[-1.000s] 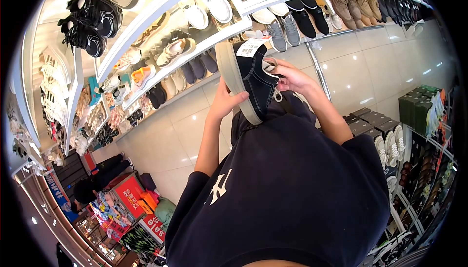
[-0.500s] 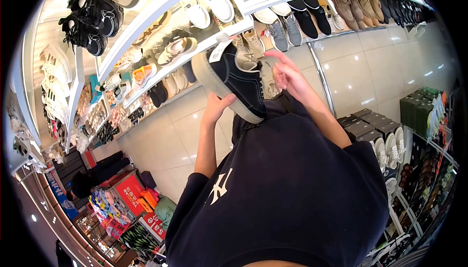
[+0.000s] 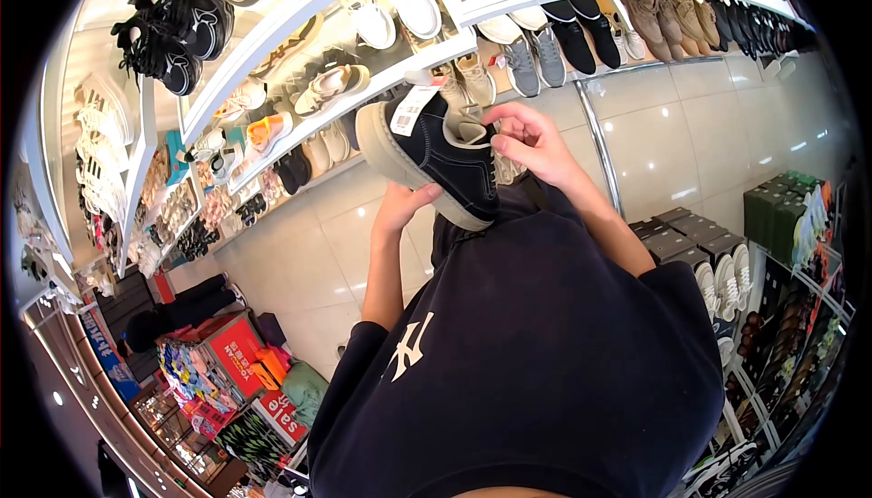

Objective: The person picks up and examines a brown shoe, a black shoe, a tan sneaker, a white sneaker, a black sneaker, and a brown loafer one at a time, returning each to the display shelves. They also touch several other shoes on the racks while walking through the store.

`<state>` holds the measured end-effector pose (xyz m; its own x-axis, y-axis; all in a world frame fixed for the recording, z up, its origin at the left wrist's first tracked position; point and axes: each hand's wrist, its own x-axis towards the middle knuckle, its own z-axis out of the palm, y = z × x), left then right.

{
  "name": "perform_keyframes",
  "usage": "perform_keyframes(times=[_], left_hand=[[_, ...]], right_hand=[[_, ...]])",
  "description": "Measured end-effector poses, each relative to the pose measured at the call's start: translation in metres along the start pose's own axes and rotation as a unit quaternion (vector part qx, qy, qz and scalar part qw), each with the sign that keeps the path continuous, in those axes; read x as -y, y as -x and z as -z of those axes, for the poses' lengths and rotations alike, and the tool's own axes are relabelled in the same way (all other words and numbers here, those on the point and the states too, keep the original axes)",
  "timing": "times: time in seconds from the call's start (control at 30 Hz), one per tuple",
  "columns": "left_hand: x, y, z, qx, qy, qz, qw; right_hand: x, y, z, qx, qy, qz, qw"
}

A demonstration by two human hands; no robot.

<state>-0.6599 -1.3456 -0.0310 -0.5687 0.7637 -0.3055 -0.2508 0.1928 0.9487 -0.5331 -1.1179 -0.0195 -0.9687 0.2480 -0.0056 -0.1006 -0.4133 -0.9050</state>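
A black shoe with a thick off-white sole and pale stitching is held in front of my dark T-shirt. A white paper tag hangs at its heel end. My left hand grips the sole from below, its thumb along the sole's side and its other fingers mostly hidden. At the shoe's opening, my right hand has its thumb and index finger curled against the tongue and lace edge. Its fingertips pinch there, partly hidden by the shoe.
White shelves with many shoes curve across the front. A metal rail runs along the floor. Stacked shoe boxes and white sneakers stand at right. Lower left are a red sign and a person in dark clothes.
My right hand has moved in to the shoe's opening, and its raised index finger has curled onto the tongue edge. The shoe has tilted slightly, and its tag has swung into fuller view.
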Motion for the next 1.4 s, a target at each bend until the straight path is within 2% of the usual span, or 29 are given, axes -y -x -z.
perform_keyframes(times=[0.1,0.17,0.33,0.37,0.4,0.5,0.57,0.63,0.67,0.7,0.77,0.8,0.83,0.9,0.97,1.03,1.07,1.13,1.17,1.23,1.3,1.37,1.4], left_hand=[[-0.002,-0.004,-0.004,0.006,0.003,0.012,1.000],[0.000,-0.006,-0.007,-0.003,0.005,-0.030,1.000],[0.027,-0.006,0.016,-0.003,0.001,0.030,1.000],[0.038,-0.007,0.022,-0.011,0.014,0.042,0.999],[0.041,-0.006,0.020,-0.002,0.014,0.038,0.999],[0.043,-0.002,0.013,-0.074,0.211,-0.001,0.975],[0.044,-0.006,0.013,-0.074,0.246,-0.035,0.966],[0.012,-0.014,-0.001,-0.071,0.275,-0.027,0.959],[0.001,-0.018,-0.008,-0.075,0.304,-0.022,0.949],[0.001,-0.024,-0.009,-0.072,0.303,-0.023,0.950],[0.000,-0.034,-0.011,-0.125,0.253,0.039,0.959],[0.002,-0.038,-0.010,-0.111,0.251,0.060,0.960],[0.005,-0.041,-0.014,-0.086,0.202,0.021,0.975],[0.016,-0.047,-0.019,-0.072,0.225,0.027,0.971],[0.012,-0.050,-0.030,-0.067,0.175,0.034,0.982],[0.019,-0.054,-0.029,-0.074,0.085,0.099,0.989],[0.025,-0.055,-0.029,-0.070,0.088,0.098,0.989],[0.033,-0.058,-0.024,-0.022,-0.072,0.078,0.994],[0.037,-0.056,-0.019,-0.023,-0.071,0.075,0.994],[0.048,-0.048,-0.005,0.064,-0.167,0.135,0.975],[0.085,-0.031,0.011,0.025,-0.190,0.160,0.968],[0.157,-0.004,0.046,-0.010,-0.270,0.173,0.947],[0.195,0.018,0.068,-0.001,-0.315,0.183,0.931]], right_hand=[[-0.002,-0.002,-0.001,-0.019,0.014,0.022,0.999],[-0.005,-0.002,0.002,-0.034,0.006,0.028,0.999],[-0.023,0.003,0.015,-0.036,-0.013,-0.086,0.996],[-0.029,0.005,0.017,-0.041,-0.010,-0.082,0.996],[-0.035,0.007,0.020,-0.020,0.028,-0.081,0.996],[-0.040,0.014,0.024,0.082,0.194,-0.081,0.974],[-0.044,0.019,0.021,0.158,0.211,-0.124,0.957],[-0.046,0.018,0.011,0.218,0.036,-0.208,0.953],[-0.056,0.019,0.008,0.215,-0.032,-0.183,0.959],[-0.056,0.020,0.006,0.215,-0.031,-0.181,0.959],[-0.055,0.018,0.004,0.214,-0.065,-0.175,0.959],[-0.053,0.018,0.004,0.210,-0.019,-0.159,0.964],[-0.047,0.018,0.006,0.185,0.051,-0.154,0.969],[-0.043,0.023,0.009,0.157,-0.012,-0.206,0.966],[-0.050,0.030,0.017,0.106,-0.025,-0.228,0.968],[-0.048,0.040,0.024,0.055,-0.048,-0.202,0.977],[-0.059,0.046,0.037,0.051,-0.044,-0.202,0.977],[-0.064,0.042,0.051,-0.057,0.000,-0.172,0.983],[-0.062,0.045,0.065,-0.074,0.010,-0.166,0.983],[-0.045,0.037,0.084,-0.125,0.050,-0.120,0.984],[-0.036,0.025,0.106,-0.186,0.107,-0.107,0.971],[-0.040,0.008,0.133,-0.270,0.175,-0.067,0.944],[-0.035,-0.004,0.144,-0.275,0.176,-0.049,0.944]])
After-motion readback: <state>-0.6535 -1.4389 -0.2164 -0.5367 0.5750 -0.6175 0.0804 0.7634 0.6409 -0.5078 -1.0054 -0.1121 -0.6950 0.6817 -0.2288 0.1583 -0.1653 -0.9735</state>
